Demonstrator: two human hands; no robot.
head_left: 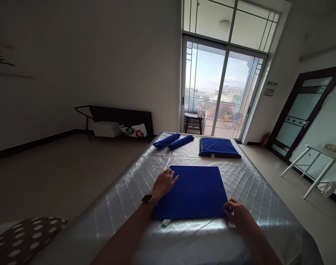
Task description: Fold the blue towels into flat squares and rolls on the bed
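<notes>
Resting the left hand (164, 182), with fingers loosely spread, on the left edge of the square blue cloth (198, 193) atop the silver cover (247, 184). Curling the right hand (236, 211) narrowly at the near right corner; cannot tell whether pinching.

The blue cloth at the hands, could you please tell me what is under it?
The blue cloth lies on a quilted silver cover, which shows around it; a white tag sticks out at the near edge. Anything else beneath is covered from view.

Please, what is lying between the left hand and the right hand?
The head view shows a flat blue cloth between the left hand and the right hand.
</notes>
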